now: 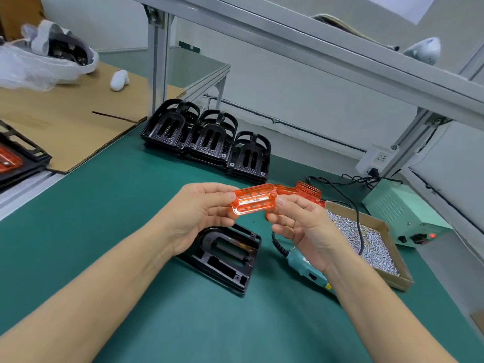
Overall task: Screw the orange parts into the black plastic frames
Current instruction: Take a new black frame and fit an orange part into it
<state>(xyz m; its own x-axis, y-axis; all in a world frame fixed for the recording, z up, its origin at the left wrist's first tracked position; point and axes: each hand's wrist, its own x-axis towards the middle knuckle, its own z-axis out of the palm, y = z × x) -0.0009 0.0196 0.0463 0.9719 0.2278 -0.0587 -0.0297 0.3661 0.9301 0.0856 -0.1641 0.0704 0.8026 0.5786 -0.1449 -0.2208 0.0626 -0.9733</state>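
Observation:
Both hands hold one translucent orange part (253, 199) in the air above the green mat. My left hand (199, 213) pinches its left end between thumb and fingers. My right hand (301, 224) grips its right end. Under the hands a black plastic frame (227, 255) lies flat on the mat, partly hidden by my left wrist. A stack of more orange parts (305, 191) sits just behind my right hand.
Three stacks of black frames (207, 137) stand at the back. A green electric screwdriver (306, 265) lies right of the frame, beside a cardboard tray of screws (372, 242) and a power supply box (403, 213). Cardboard (65, 121) and an assembled frame (18, 158) lie left.

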